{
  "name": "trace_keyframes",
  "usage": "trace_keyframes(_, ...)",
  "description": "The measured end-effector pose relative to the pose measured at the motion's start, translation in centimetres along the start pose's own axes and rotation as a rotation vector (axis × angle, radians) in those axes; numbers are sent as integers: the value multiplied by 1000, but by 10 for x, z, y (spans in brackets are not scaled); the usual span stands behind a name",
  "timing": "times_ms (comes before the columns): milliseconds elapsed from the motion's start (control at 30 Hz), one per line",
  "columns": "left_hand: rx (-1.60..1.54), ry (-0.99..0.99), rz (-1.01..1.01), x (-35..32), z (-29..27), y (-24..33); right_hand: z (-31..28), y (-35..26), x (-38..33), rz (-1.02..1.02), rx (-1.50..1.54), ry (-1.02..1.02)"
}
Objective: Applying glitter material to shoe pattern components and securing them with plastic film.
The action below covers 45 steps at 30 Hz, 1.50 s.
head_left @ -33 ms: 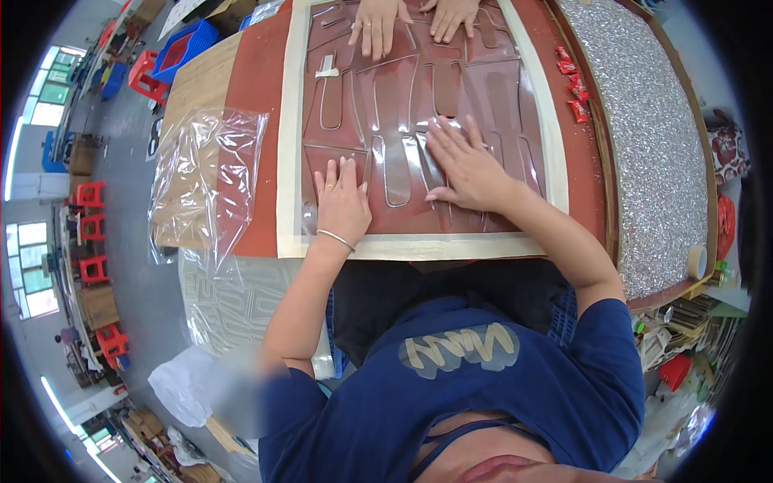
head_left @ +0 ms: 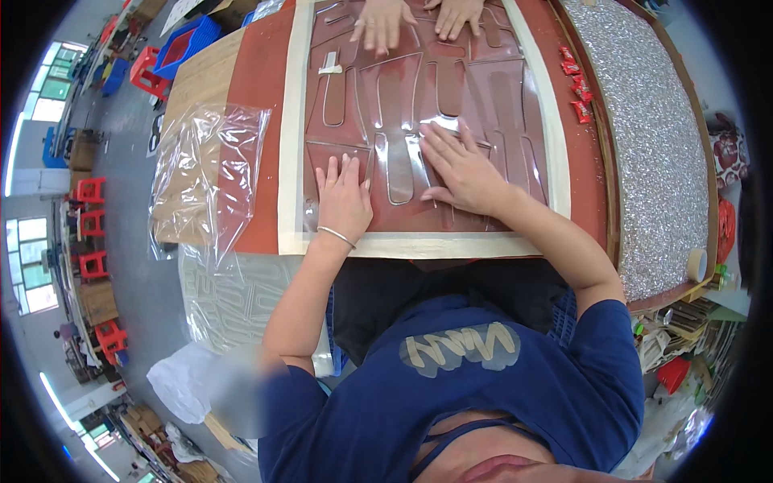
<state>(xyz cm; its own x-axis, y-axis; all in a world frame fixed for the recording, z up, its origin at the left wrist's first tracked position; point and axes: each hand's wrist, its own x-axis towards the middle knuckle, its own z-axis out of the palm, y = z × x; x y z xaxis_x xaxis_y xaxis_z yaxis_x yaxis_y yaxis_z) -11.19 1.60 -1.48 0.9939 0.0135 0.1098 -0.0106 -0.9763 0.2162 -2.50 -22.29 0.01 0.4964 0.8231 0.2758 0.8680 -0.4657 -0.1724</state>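
A clear plastic sheet with raised outlines of cut shapes [head_left: 398,173] lies on a reddish-brown surface, bordered by a cream strip [head_left: 419,245]. My left hand [head_left: 345,197] rests flat near the sheet's lower left corner, fingers spread a little, a bangle at the wrist. Farther right, my right hand [head_left: 463,169] lies flat on the sheet with its thumb out. Neither hand holds anything. At the far edge, another person's two hands [head_left: 382,24] also reach onto the sheet. A small whitish piece [head_left: 330,64] lies on its upper left part.
Crumpled clear film [head_left: 213,177] covers the wooden board at left. Small red wrapped packets [head_left: 578,88] lie along the right side. Beyond them is a panel of silvery glitter [head_left: 636,137] with a tape roll [head_left: 697,264] at its near corner. A blue bin [head_left: 185,48] stands far left.
My right hand has slid very slightly left on the sheet. The other person's left-side hand in view has shifted a little. My left hand stays nearly in place.
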Motion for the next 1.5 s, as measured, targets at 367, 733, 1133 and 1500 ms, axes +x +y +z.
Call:
trace_keyframes(367, -218, 80, 356, 78, 24, -10, 13, -30, 18, -333, -128, -2)
trace_keyframes(733, -298, -16, 323, 77, 32, -12, 18, -43, 13, -275, -68, 174)
trace_keyframes(1133, -161, 36, 340, 73, 33, -8, 24, -42, 11, -267, -40, 221)
trace_keyframes(1500, -155, 62, 348, 74, 36, -10, 33, -45, 9, -293, -71, 251)
